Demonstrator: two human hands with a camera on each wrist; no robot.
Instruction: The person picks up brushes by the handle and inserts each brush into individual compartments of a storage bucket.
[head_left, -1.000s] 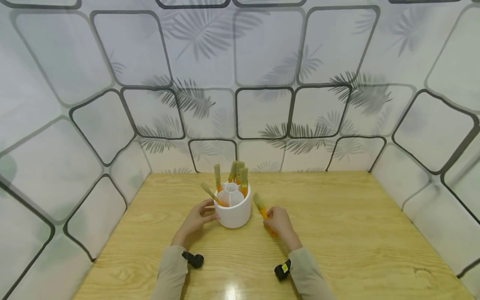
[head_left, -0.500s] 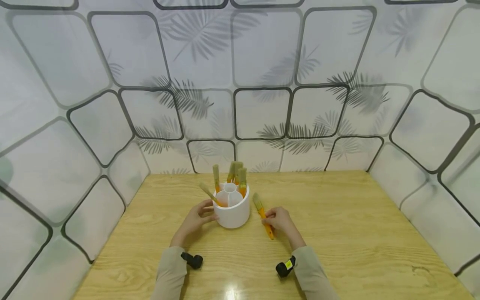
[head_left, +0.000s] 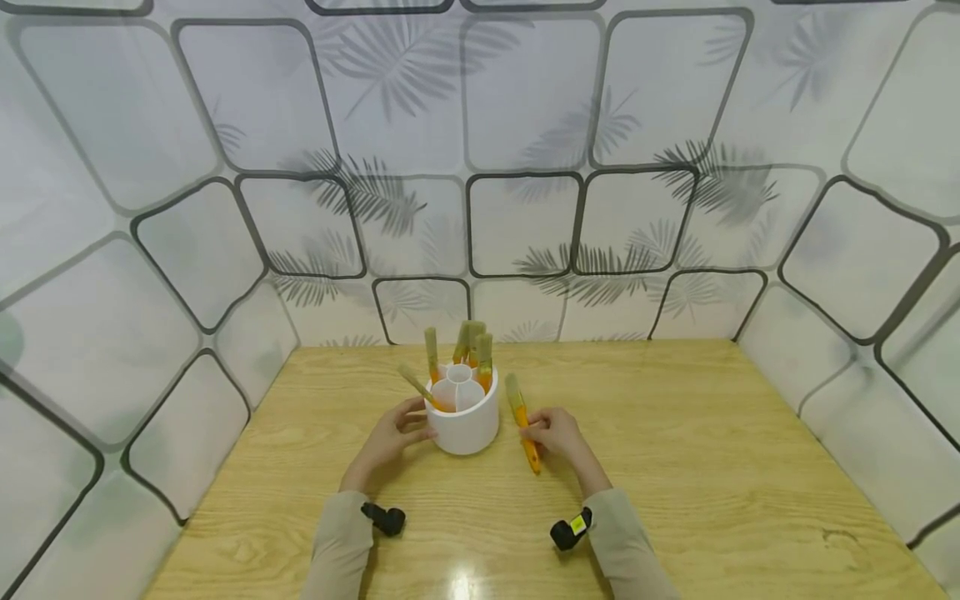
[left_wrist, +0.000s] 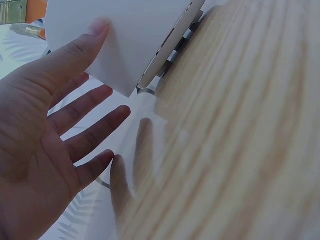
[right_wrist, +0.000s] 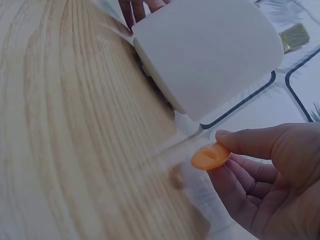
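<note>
A white round holder (head_left: 462, 433) with inner dividers stands on the table, several orange-handled paintbrushes (head_left: 485, 362) upright or leaning in it. One paintbrush (head_left: 412, 379) tilts out over its left rim. My left hand (head_left: 388, 439) is at the holder's left side; in the left wrist view the thumb (left_wrist: 92, 37) touches its wall and the other fingers are extended. To the right of the holder, my right hand (head_left: 561, 435) pinches a paintbrush (head_left: 531, 454) by its orange handle, bristles pointing away from me. The right wrist view shows the handle's end (right_wrist: 210, 156) between thumb and fingers.
The wood-grain table (head_left: 675, 442) reaches to a patterned curtain (head_left: 525, 225) at the back and both sides. A small black camera (head_left: 386, 521) sits on the left wrist and another black camera (head_left: 570, 531) on the right.
My right hand has moved slightly forward and left with the paintbrush, which now stands a little steeper in view. The left hand and the holder stay almost the same.
</note>
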